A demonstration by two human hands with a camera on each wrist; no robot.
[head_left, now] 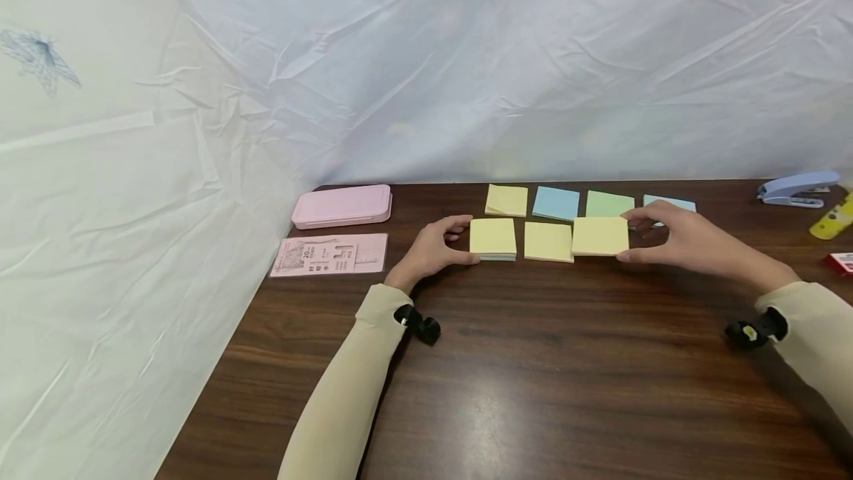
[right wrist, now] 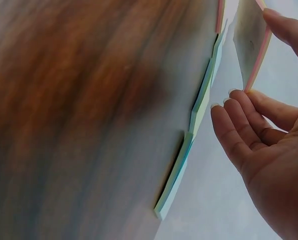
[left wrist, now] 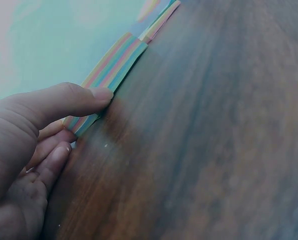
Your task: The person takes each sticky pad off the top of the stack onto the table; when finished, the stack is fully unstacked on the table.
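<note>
The left hand pinched the thick yellow-topped sticky-note pad between thumb and fingers, left of the middle yellow square pad on the dark wooden table. The right hand pinched a thin yellow pad, lifted just right of that middle pad.

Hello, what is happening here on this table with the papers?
A person is laying square sticky-note pads in rows on a dark wooden table. The left hand holds a multicoloured pad with a yellow top on the table. The right hand holds another yellow pad, lifted off the surface.
</note>
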